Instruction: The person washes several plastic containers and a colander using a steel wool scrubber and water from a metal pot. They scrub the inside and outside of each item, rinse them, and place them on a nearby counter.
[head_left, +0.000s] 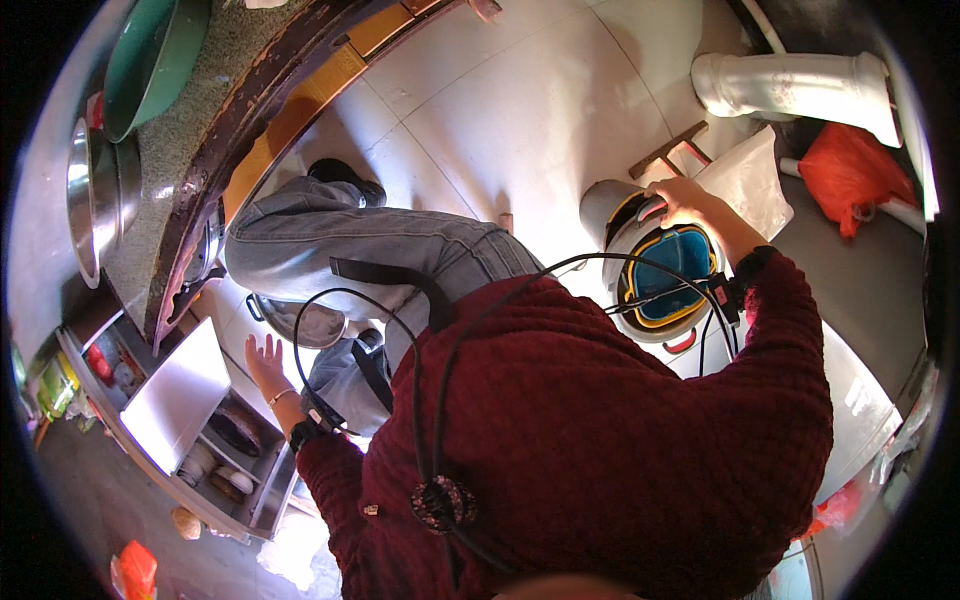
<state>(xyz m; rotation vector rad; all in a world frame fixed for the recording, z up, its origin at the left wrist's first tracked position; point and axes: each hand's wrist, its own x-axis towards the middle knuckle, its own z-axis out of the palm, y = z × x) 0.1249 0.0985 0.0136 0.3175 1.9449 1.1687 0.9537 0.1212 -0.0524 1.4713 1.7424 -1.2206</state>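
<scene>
On the right side of the head view, my right hand (679, 201) grips the upper rim area of a round pot (611, 281) whose red handle pad shows at its lower edge. Inside the pot sits a blue container with a yellow rim (671, 274). My left hand (266, 365), fingers spread and holding nothing, is at the left, just below a steel pan (311, 324) on the floor. A grey cylindrical vessel (600, 206) stands against the pot's upper left.
An open drawer or cabinet (262, 487) with dishes lies lower left. Above it is a stone counter edge (187, 217) with a green basin (154, 71) and steel bowls (94, 202). Red plastic bag (855, 176), white pipe (795, 84) and small wooden stool (670, 150) are at upper right.
</scene>
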